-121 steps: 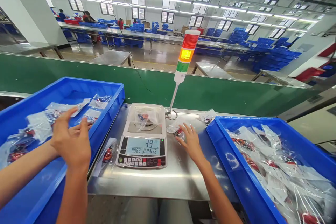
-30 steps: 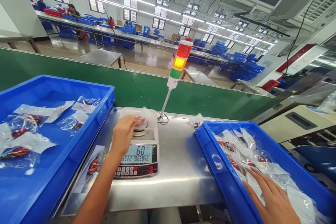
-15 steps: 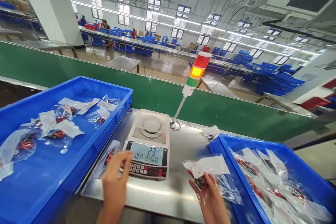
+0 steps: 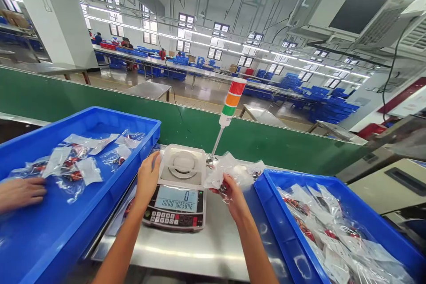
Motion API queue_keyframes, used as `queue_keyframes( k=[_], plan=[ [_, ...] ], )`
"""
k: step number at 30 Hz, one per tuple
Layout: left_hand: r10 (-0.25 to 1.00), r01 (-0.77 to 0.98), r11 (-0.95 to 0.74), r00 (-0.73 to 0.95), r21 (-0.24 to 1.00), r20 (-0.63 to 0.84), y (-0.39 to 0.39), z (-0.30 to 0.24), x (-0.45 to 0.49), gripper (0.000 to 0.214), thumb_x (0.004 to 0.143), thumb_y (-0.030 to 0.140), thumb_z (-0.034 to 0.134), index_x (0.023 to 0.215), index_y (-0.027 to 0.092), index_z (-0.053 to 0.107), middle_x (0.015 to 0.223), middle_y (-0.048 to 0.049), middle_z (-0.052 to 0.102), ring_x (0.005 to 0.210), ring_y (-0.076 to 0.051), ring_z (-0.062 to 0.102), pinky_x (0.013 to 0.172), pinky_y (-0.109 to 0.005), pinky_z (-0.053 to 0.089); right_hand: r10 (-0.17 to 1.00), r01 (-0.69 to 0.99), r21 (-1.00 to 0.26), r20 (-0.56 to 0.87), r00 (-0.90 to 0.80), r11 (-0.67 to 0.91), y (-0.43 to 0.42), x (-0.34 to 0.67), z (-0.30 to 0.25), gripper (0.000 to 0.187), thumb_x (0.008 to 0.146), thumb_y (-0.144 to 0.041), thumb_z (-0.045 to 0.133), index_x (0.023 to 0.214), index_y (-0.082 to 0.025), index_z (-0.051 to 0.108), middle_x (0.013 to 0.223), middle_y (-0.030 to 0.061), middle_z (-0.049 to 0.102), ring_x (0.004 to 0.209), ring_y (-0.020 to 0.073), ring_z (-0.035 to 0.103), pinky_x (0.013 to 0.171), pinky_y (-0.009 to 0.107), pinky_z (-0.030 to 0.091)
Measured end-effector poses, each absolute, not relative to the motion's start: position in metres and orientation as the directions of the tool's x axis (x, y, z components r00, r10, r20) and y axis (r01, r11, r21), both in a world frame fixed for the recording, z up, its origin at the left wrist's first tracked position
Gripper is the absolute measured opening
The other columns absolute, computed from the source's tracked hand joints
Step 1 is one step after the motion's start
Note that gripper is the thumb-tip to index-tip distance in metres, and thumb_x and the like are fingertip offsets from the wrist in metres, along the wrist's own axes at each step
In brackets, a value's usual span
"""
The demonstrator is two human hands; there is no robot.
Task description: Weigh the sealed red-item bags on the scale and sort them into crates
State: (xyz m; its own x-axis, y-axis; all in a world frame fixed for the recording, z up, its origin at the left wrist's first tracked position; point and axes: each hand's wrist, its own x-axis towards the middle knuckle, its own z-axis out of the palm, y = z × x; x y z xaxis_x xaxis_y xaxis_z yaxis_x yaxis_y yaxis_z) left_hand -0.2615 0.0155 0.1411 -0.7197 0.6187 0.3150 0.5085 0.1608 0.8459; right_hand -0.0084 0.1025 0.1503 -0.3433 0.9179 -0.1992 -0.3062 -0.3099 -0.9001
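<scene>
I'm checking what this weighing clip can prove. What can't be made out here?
Head view only:
- Clear bag in the right hand: contents blurred behind crumpled plastic.
- Pouch left of the scale: partly covered by the left arm.
- Scale keypad labels: too small.
- Right bin: cut off by the bottom edge.

A steel table (image 4: pixel 199 253) is seen with a scale (image 4: pixel 178 186) placed at its middle. A signal lamp (image 4: pixel 232 102) on a thin pole is fixed just behind the scale. One blue tray (image 4: pixel 126 177) is set on the left end and a second blue tray (image 4: pixel 269 213) on the right end. A flat bag (image 4: pixel 117 218) is laid between the left tray and the scale, and a small bag (image 4: pixel 258 168) is left at the right tray's far corner.
</scene>
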Motion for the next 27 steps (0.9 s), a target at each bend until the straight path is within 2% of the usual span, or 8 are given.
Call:
queue_keyframes(
  k=[6,8,11,14,16,18,22,27],
  plan=[
    [0.557,0.492,0.214,-0.771,0.844,0.309,-0.008,0.116,-0.267,0.054,0.092,0.054,0.04,0.123,0.019,0.067,0.129,-0.0152,0.07,0.12,-0.032,0.065,0.109,-0.048,0.047,0.933,-0.217,-0.947,-0.158,-0.324,-0.236,0.108,0.012,0.122,0.041,0.075,-0.062,0.075,0.088,-0.024,0.067,0.083,0.0013,0.076,0.075,0.0243,0.074,0.067,0.036,0.06],
    [0.533,0.482,0.249,-0.792,0.84,0.297,-0.022,0.104,-0.267,0.053,0.089,0.054,0.041,0.12,0.019,0.067,0.127,-0.0157,0.071,0.119,-0.034,0.065,0.109,-0.052,0.047,0.945,-0.086,-0.975,-0.175,-0.276,-0.205,0.11,0.032,0.103,0.045,0.078,-0.068,0.068,0.083,-0.022,0.068,0.075,0.0022,0.074,0.068,0.024,0.072,0.062,0.037,0.058],
    [0.508,0.452,0.295,-0.82,0.842,0.262,-0.042,0.09,-0.268,0.049,0.084,0.053,0.044,0.109,0.02,0.07,0.118,-0.0162,0.074,0.114,-0.037,0.067,0.105,-0.055,0.05,0.978,0.198,-0.976,-0.125,-0.169,-0.09,0.117,0.066,0.08,0.053,0.065,-0.074,0.072,0.066,-0.021,0.065,0.062,0.004,0.068,0.059,0.0267,0.068,0.057,0.04,0.055],
    [0.505,0.429,0.296,-0.828,0.854,0.241,-0.047,0.09,-0.267,0.048,0.084,0.054,0.044,0.105,0.021,0.071,0.116,-0.0149,0.075,0.113,-0.037,0.068,0.104,-0.054,0.05,1.0,0.291,-0.957,-0.001,-0.026,0.006,0.125,0.087,0.076,0.051,0.051,-0.066,0.083,0.073,-0.024,0.065,0.079,0.0093,0.073,0.089,0.0404,0.07,0.076,0.051,0.056],
    [0.519,0.425,0.269,-0.82,0.864,0.242,-0.039,0.098,-0.265,0.05,0.086,0.055,0.042,0.108,0.021,0.072,0.12,-0.0142,0.075,0.116,-0.036,0.067,0.106,-0.053,0.049,0.992,0.322,-0.944,0.105,0.075,0.076,0.128,0.082,0.085,0.052,0.055,-0.064,0.081,0.089,-0.027,0.065,0.11,0.0128,0.073,0.126,0.0454,0.056,0.097,0.057,0.049],
    [0.545,0.425,0.227,-0.801,0.876,0.248,-0.023,0.111,-0.263,0.052,0.087,0.055,0.042,0.112,0.02,0.072,0.123,-0.0134,0.074,0.119,-0.035,0.066,0.108,-0.051,0.047,0.978,0.329,-0.929,0.198,0.056,0.17,0.129,0.058,0.097,0.05,0.066,-0.062,0.075,0.103,-0.029,0.065,0.132,0.0121,0.066,0.142,0.0419,0.041,0.109,0.059,0.041],
    [0.608,0.407,0.137,-0.754,0.903,0.248,0.017,0.135,-0.261,0.047,0.086,0.051,0.046,0.106,0.019,0.074,0.116,-0.0117,0.077,0.11,-0.031,0.071,0.104,-0.044,0.052,0.955,0.245,-0.93,0.232,-0.185,0.273,0.133,-0.021,0.112,0.039,0.078,-0.057,0.064,0.102,-0.026,0.07,0.11,0.0091,0.076,0.104,0.0324,0.069,0.092,0.05,0.055],
    [0.612,0.366,0.05,-0.747,0.929,0.261,0.032,0.168,-0.253,0.042,0.084,0.045,0.051,0.103,0.018,0.076,0.111,-0.0125,0.078,0.105,-0.031,0.073,0.102,-0.043,0.054,0.957,0.165,-0.954,0.219,-0.192,0.252,0.142,-0.074,0.131,0.028,0.073,-0.044,0.069,0.088,-0.021,0.07,0.083,0.0056,0.076,0.077,0.0245,0.07,0.076,0.041,0.058]
  ],
)
